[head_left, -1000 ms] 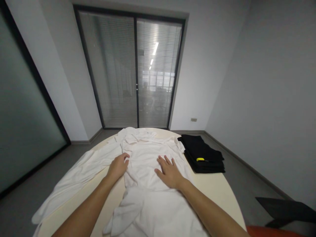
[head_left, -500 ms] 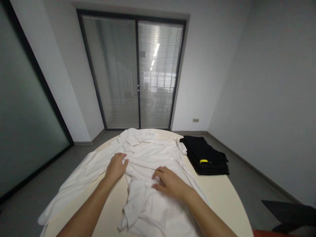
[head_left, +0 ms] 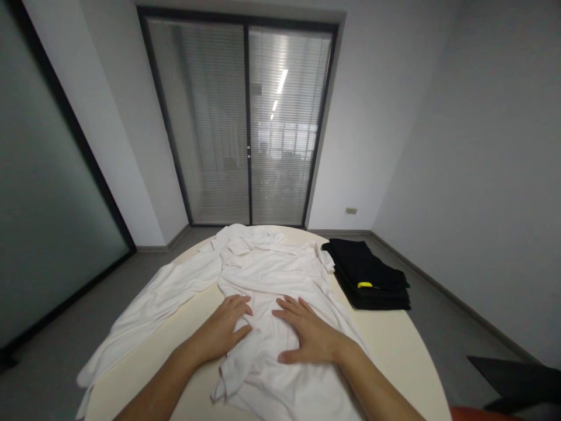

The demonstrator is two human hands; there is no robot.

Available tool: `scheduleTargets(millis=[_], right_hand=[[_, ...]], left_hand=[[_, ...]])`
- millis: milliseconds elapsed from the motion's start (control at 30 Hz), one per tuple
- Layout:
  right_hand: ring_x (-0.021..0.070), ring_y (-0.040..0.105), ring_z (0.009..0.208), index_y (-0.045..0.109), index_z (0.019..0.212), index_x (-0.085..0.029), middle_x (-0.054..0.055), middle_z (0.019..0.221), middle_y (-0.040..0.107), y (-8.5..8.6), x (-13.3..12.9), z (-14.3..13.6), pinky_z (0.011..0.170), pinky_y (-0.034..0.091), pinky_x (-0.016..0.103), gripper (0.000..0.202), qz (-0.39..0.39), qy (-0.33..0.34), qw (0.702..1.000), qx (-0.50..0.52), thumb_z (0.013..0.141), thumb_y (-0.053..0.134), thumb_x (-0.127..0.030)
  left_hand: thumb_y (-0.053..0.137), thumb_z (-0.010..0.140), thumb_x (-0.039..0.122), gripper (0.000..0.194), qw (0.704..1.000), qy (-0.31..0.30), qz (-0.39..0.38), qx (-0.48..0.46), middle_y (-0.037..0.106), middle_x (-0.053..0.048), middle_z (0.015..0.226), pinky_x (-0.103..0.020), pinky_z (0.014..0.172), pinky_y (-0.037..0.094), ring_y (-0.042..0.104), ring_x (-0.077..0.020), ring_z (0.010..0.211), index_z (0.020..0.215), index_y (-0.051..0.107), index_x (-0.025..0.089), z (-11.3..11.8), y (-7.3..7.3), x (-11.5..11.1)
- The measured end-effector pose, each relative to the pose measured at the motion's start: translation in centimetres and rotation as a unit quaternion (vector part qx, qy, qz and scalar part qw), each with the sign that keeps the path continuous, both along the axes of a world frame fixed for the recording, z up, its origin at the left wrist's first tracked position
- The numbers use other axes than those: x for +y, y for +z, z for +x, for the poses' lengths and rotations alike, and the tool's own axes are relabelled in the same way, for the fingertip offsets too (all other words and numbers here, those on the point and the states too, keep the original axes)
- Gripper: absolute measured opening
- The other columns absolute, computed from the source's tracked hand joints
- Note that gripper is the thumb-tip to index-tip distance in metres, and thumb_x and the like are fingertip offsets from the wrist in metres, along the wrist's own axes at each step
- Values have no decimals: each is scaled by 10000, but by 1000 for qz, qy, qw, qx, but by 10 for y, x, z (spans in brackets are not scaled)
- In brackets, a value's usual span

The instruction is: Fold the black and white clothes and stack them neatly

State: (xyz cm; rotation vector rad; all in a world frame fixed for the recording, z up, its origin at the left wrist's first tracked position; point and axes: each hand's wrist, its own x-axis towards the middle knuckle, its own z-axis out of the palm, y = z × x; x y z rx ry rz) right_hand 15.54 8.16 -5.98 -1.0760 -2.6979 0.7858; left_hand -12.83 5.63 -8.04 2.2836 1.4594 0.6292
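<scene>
A white shirt (head_left: 280, 269) lies spread and wrinkled over the middle of the round table, with one sleeve toward the near edge. My left hand (head_left: 225, 327) rests at the shirt's left side, fingers apart. On the shirt's middle lies my right hand (head_left: 307, 330), its fingers spread and thumb out. Neither hand grips the cloth. Another white garment (head_left: 162, 298) stretches along the table's left edge, partly hanging over it.
Folded black clothes (head_left: 368, 269) are stacked on the right of the cream table (head_left: 390, 339), with a small yellow item (head_left: 364, 285) on them. A dark chair part (head_left: 512, 380) stands at the lower right. Glass doors are behind.
My left hand has moved nearer, down and to the right along the shirt. My right hand has opened, its fingers now spread on the cloth. The view has shifted slightly.
</scene>
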Motion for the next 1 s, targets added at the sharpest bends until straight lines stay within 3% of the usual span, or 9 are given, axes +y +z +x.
scheduleTargets(millis=[67,200,367,500,633,767,867,933,1000], right_hand=[[318,139,1522,412,1510,-246,137,1630,228,1,-1,0,1219,42,553,944,-1,-1,1000,2,722,700,-679],[311,142,1522,389,1522,-229,142,1630,227,-1,-1,1,1224,44,537,946,1,-6,1000,-2,750,672,-696],[302,201,1508,419,1496,-211,147,1617,273,1,0,2,1219,122,525,780,30,-33,999,3,849,631,-592],[277,465,1321,610,1252,-232,118,1413,540,16,-5,0,1104,358,428,434,105,-55,992,54,846,694,-359],[184,614,961,706,1001,-236,43,1014,672,27,-17,-10,860,456,278,149,72,26,995,70,880,656,-307],[169,619,868,737,995,-242,19,941,668,18,-26,-22,785,446,250,356,12,114,992,44,749,775,-497],[207,618,924,726,1072,-258,34,1005,661,10,-30,-27,843,452,292,566,21,114,993,16,613,839,-569],[217,619,937,721,1095,-264,41,1032,660,10,-31,-29,845,455,303,571,26,113,993,6,614,840,-549],[207,623,944,732,1061,-260,38,1027,671,12,-32,-29,839,453,288,425,26,119,992,14,696,804,-465]], left_hand=[[580,880,299,206,1000,-7,-13,-22,610,-55,1361,-358,1098,393,517,-226,1288,1061,676,277,-9,4,3],[481,938,370,251,996,70,-18,-50,722,-53,1045,-319,878,491,664,-221,970,1066,655,243,-31,9,17],[468,921,405,245,980,179,14,-86,648,5,727,-275,657,449,616,-194,685,913,631,221,-54,-1,32],[492,852,304,193,981,168,24,-95,624,9,728,-259,610,410,564,-173,635,945,635,214,-51,-5,33],[491,876,344,183,978,187,13,-96,611,23,687,-248,586,379,549,-161,604,924,621,225,-38,12,24],[538,885,484,279,982,182,-42,-37,648,26,691,-249,581,347,591,-165,613,978,611,232,-23,28,10],[634,812,417,433,987,145,-64,-33,663,36,725,-248,592,346,606,-173,649,1202,568,240,-15,25,5],[608,803,333,506,990,105,-64,-71,625,51,694,-244,597,356,586,-166,638,1292,523,230,-13,17,6],[541,805,281,459,985,97,-54,-134,547,67,641,-237,573,349,536,-150,586,1258,539,211,-15,11,11]])
